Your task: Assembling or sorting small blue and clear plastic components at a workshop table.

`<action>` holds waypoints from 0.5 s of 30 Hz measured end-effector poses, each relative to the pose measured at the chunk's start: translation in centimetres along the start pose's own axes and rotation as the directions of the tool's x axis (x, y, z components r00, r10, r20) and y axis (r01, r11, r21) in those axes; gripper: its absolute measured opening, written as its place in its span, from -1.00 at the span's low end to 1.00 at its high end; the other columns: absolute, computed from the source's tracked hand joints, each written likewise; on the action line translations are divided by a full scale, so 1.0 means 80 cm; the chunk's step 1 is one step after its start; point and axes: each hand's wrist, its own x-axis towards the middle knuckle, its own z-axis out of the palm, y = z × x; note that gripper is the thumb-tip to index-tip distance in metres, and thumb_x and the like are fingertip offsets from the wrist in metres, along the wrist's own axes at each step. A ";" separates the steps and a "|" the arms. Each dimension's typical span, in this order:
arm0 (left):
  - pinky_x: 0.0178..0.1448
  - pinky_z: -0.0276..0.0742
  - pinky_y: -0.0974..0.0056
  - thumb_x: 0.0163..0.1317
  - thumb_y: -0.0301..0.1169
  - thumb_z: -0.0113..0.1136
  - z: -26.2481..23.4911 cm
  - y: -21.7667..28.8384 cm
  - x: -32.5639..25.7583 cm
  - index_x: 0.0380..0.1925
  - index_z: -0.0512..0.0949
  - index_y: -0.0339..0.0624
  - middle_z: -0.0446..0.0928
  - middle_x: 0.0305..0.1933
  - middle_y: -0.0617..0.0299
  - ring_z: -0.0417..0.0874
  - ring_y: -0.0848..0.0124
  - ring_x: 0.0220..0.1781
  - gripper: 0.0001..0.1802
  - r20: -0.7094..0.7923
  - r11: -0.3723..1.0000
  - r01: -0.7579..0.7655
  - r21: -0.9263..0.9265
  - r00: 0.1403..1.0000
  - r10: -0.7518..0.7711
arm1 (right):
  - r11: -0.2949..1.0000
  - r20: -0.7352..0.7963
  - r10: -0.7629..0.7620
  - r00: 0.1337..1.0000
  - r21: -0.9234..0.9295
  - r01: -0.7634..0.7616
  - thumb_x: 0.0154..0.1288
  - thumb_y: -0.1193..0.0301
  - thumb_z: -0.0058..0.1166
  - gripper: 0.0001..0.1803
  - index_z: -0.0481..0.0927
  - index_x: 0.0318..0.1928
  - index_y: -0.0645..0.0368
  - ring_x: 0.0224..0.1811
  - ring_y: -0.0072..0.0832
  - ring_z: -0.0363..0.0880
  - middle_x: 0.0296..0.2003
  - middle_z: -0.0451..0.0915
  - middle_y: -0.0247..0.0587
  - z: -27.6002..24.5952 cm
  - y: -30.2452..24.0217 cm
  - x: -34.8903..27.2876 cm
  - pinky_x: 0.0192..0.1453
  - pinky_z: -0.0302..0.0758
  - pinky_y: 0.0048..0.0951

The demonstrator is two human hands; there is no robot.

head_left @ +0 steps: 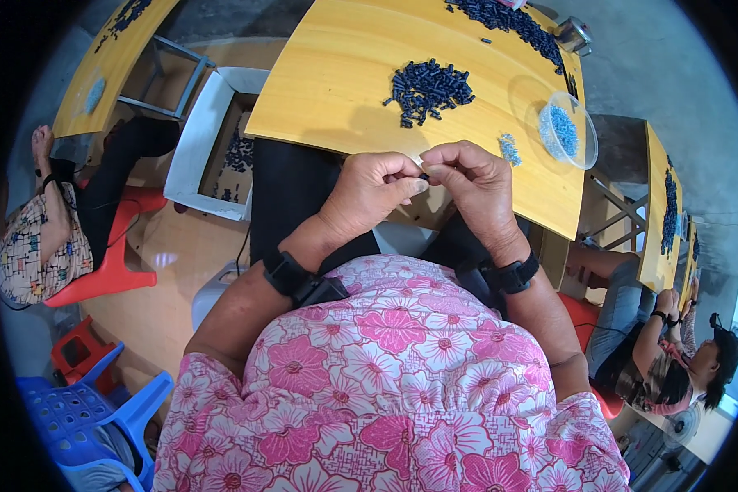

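My left hand (371, 191) and my right hand (476, 185) meet just in front of the near edge of a yellow wooden table (336, 90). Both pinch one small black part (425, 175) between their fingertips. On the table beyond them lies a heap of small dark blue-black parts (428, 87). To its right stands a clear round dish (567, 129) holding small light-blue pieces, with a few more light-blue pieces (509, 148) loose beside it. Black bands sit on both my wrists.
A white-edged box (211, 148) with dark parts stands on the floor at left. One person sits at left on a red chair (115, 254), another at right by a second yellow table (660, 213). A blue plastic stool (90, 418) stands lower left.
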 end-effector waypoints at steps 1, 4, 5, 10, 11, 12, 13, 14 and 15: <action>-0.28 0.50 0.49 0.25 -0.48 0.28 0.000 -0.001 0.001 -0.33 0.64 -0.33 0.60 -0.42 0.35 0.56 0.63 -0.39 -0.89 0.012 0.999 0.027 -0.041 1.000 -0.026 | 1.000 -0.021 0.026 0.999 0.000 -0.026 0.18 0.64 0.22 -0.90 0.70 -0.29 0.23 -0.31 -0.58 0.62 -0.39 0.66 -0.29 0.001 0.000 -0.001 -0.16 0.56 -0.54; -0.26 0.51 0.50 0.27 -0.48 0.27 0.000 0.005 -0.001 -0.32 0.64 -0.33 0.60 -0.40 0.36 0.57 0.64 -0.37 -0.89 0.031 0.996 0.059 -0.074 0.998 -0.057 | 0.999 -0.023 -0.014 1.000 0.038 0.015 0.17 0.65 0.22 -0.89 0.71 -0.30 0.22 -0.29 -0.59 0.62 -0.38 0.66 -0.30 0.002 0.006 -0.003 -0.14 0.55 -0.55; -0.25 0.51 0.50 0.27 -0.48 0.27 0.000 0.008 -0.001 -0.32 0.64 -0.33 0.59 -0.40 0.36 0.57 0.64 -0.37 -0.90 0.038 0.996 0.063 -0.065 0.997 -0.060 | 0.999 -0.024 -0.012 1.000 0.039 0.013 0.17 0.65 0.22 -0.89 0.71 -0.30 0.22 -0.29 -0.59 0.62 -0.38 0.66 -0.30 0.002 0.007 -0.003 -0.14 0.55 -0.55; -0.24 0.52 0.51 0.28 -0.49 0.26 0.002 0.006 0.002 -0.30 0.63 -0.34 0.60 -0.37 0.35 0.58 0.63 -0.36 -0.89 0.025 0.988 0.049 -0.144 0.999 -0.046 | 0.997 -0.053 -0.077 0.996 0.000 0.077 0.18 0.66 0.22 -0.88 0.72 -0.29 0.21 -0.29 -0.62 0.61 -0.34 0.68 -0.32 0.003 0.006 -0.001 -0.12 0.55 -0.56; -0.23 0.53 0.51 0.29 -0.49 0.25 0.000 0.006 0.002 -0.28 0.64 -0.34 0.61 -0.36 0.34 0.59 0.63 -0.35 -0.89 0.044 0.988 0.047 -0.145 0.998 -0.041 | 0.997 -0.055 -0.079 0.995 -0.001 0.079 0.18 0.66 0.22 -0.88 0.72 -0.29 0.21 -0.29 -0.62 0.61 -0.34 0.68 -0.32 0.001 0.004 0.000 -0.12 0.55 -0.56; -0.23 0.53 0.51 0.29 -0.49 0.25 -0.002 0.005 0.002 -0.28 0.64 -0.34 0.61 -0.36 0.34 0.59 0.63 -0.35 -0.89 0.045 0.988 0.046 -0.144 0.998 -0.040 | 0.997 -0.042 -0.021 0.999 0.073 0.024 0.20 0.65 0.20 -0.87 0.72 -0.25 0.23 -0.30 -0.62 0.60 -0.32 0.69 -0.32 0.001 0.003 0.000 -0.12 0.56 -0.56; -0.21 0.55 0.50 0.30 -0.49 0.24 -0.005 0.005 0.002 -0.26 0.64 -0.34 0.62 -0.34 0.33 0.59 0.62 -0.34 -0.88 0.063 0.991 0.056 -0.125 0.997 -0.048 | 0.989 -0.026 0.036 0.999 0.145 -0.032 0.23 0.65 0.19 -0.85 0.72 -0.21 0.24 -0.31 -0.62 0.60 -0.29 0.70 -0.31 0.000 0.003 0.000 -0.11 0.56 -0.56; -0.19 0.57 0.49 0.31 -0.48 0.24 -0.007 0.005 0.002 -0.24 0.64 -0.34 0.63 -0.32 0.31 0.60 0.61 -0.33 -0.87 0.081 0.992 0.065 -0.105 0.995 -0.057 | 0.989 -0.027 0.034 0.999 0.146 -0.030 0.23 0.65 0.19 -0.85 0.72 -0.21 0.24 -0.31 -0.62 0.60 -0.29 0.70 -0.31 0.000 0.003 0.000 -0.11 0.56 -0.56; -0.19 0.57 0.49 0.31 -0.48 0.24 -0.006 0.004 0.003 -0.24 0.64 -0.34 0.63 -0.32 0.31 0.60 0.61 -0.33 -0.87 0.084 0.993 0.063 -0.103 0.995 -0.055 | 0.966 -0.009 0.087 0.996 0.245 -0.082 0.25 0.64 0.16 -0.83 0.71 -0.16 0.26 -0.31 -0.62 0.60 -0.28 0.70 -0.29 -0.001 0.003 -0.001 -0.11 0.57 -0.56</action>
